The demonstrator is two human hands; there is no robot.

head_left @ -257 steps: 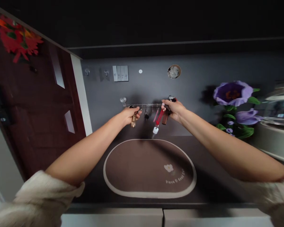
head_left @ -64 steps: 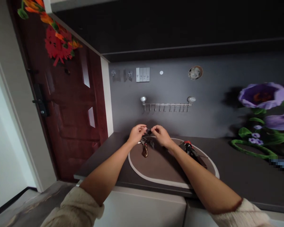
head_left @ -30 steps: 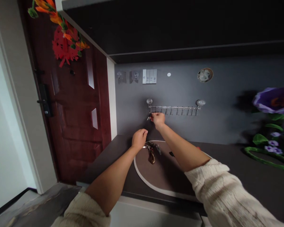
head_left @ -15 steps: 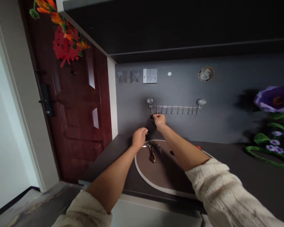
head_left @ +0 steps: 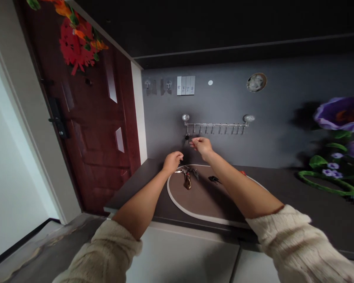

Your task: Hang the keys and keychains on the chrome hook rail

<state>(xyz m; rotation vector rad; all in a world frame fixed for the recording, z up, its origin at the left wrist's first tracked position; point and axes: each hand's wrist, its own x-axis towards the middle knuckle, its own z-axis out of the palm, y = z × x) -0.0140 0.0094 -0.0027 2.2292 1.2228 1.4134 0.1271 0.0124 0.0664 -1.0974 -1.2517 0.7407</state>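
Observation:
A small bunch of keys with a black fob hangs from the leftmost hook of the clear hook rail on the grey wall. Just to its right is my right hand, fingers apart and holding nothing. Lower and to the left, my left hand hovers over the edge of the round mat, its fingers curled in; whatever they may hold is hidden. Below lies another bunch of keys with a brown fob on the brown mat. Black keys rest near my right forearm.
A dark shelf overhangs the counter. Purple artificial flowers stand at the right. The dark red door is at the left, with orange flowers hanging before it. A red item is partly hidden behind my right arm.
My right hand has let go of the keys with the black fob and moved slightly right; they hang on the hook. My left hand stays curled. The view has tilted down a little.

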